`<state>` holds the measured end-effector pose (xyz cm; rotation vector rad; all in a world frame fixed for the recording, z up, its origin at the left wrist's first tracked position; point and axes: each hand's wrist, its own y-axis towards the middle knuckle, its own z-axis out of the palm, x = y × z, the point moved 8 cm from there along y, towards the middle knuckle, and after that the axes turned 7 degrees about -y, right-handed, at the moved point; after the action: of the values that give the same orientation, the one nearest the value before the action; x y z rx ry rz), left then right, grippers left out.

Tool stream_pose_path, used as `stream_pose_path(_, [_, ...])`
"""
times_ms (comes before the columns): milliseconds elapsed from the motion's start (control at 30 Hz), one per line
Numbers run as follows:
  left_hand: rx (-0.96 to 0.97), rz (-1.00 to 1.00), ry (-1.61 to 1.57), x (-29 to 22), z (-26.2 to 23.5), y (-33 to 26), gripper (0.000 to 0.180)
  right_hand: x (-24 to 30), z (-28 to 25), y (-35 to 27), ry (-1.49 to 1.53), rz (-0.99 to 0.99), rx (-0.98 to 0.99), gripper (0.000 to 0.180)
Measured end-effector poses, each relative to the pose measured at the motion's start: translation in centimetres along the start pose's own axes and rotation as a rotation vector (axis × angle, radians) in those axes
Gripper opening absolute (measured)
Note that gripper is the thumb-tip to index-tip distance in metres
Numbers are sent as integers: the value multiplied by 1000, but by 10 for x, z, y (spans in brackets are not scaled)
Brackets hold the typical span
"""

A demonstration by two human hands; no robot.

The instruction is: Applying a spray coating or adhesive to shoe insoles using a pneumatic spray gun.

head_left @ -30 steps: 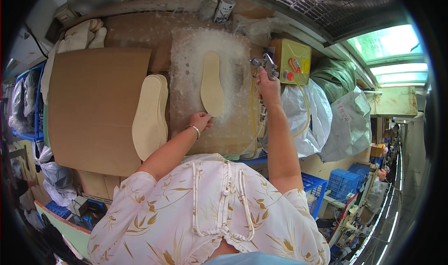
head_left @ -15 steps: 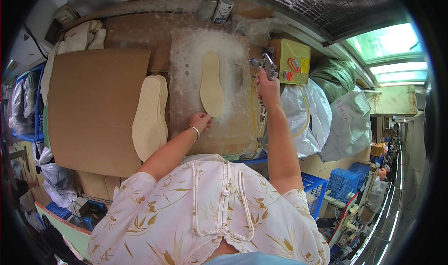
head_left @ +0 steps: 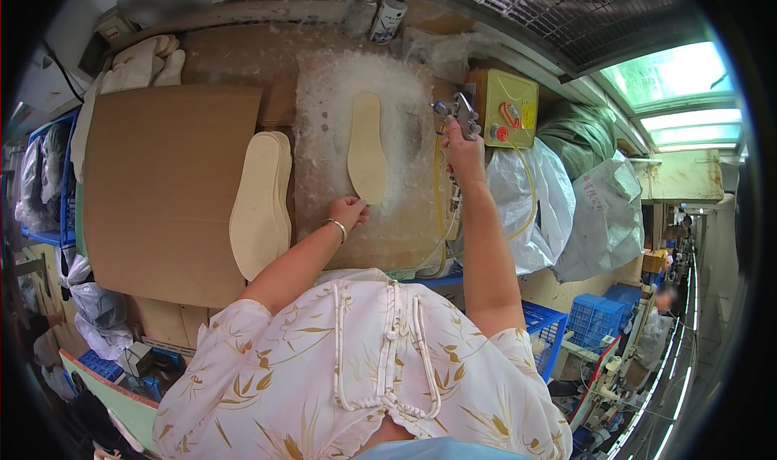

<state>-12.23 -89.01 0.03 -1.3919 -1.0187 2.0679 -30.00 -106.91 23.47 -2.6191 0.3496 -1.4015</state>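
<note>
One cream insole (head_left: 367, 146) lies on a cardboard sheet (head_left: 324, 225) crusted with whitish residue. At its near end my left hand (head_left: 350, 211) is closed, thumb and fingertips pinching the insole's edge. My right hand (head_left: 464, 154) is wrapped round a metal spray gun (head_left: 467, 113), held to the right of the insole with its nozzle end toward the left. A hose runs down from the gun beside my right forearm. Left of the residue-covered sheet lies a stack of cream insoles (head_left: 261, 205), near my left forearm.
Behind the spray gun stands a yellow metal can (head_left: 508, 104) with a yellow tube. A large brown cardboard sheet (head_left: 170, 185) covers the left side. More cream pieces (head_left: 146, 65) lie far left. A bottle (head_left: 388, 17) and a jar (head_left: 361, 13) stand at the back; white sacks (head_left: 530, 201) hang right.
Almost nothing differs. Both hands keep their places, the left at the insole's near end and the right round the spray gun.
</note>
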Motion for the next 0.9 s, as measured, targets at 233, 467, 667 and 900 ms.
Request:
stream_pose_path(233, [-4,-1,-2,-1,0,-2,16,-1,-9,-5,-17,-16,-55,41])
stream_pose_path(467, [-8,-9,9,-1,0,-3,17,4,-14,-3,46,-108,-102,42])
stream_pose_path(667, [-3,-5,18,0,0,0,17,-7,-11,5,-13,-157,-124,43])
stream_pose_path(900, [9,-1,6,3,0,2,18,-10,-17,-4,-34,-155,-156,42])
